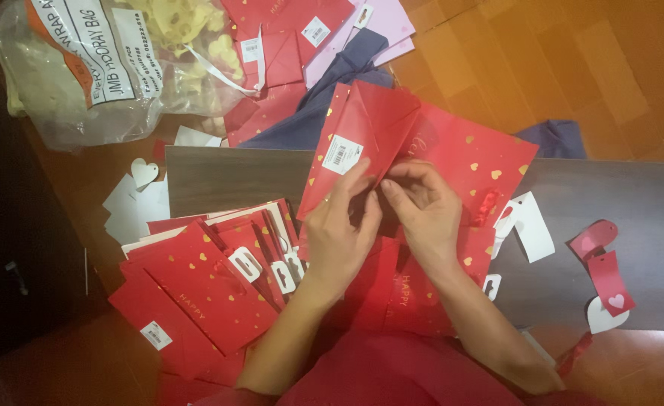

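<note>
On a dark board (pixel 234 177) laid over an orange floor, a clear plastic sack (pixel 84 68) holds pale heart cutouts. A stack of folded red gift bags (pixel 204 289) lies finished. Left hand (pixel 339 233) and right hand (pixel 422 207) pinch another red gift bag (pixel 430 150); loose tags (pixel 531 225) wait.

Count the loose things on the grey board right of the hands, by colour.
Red tags: 2
White heart tag: 1
White card: 1
Total: 4
Both hands, left hand and right hand, pinch the red bag.
</note>
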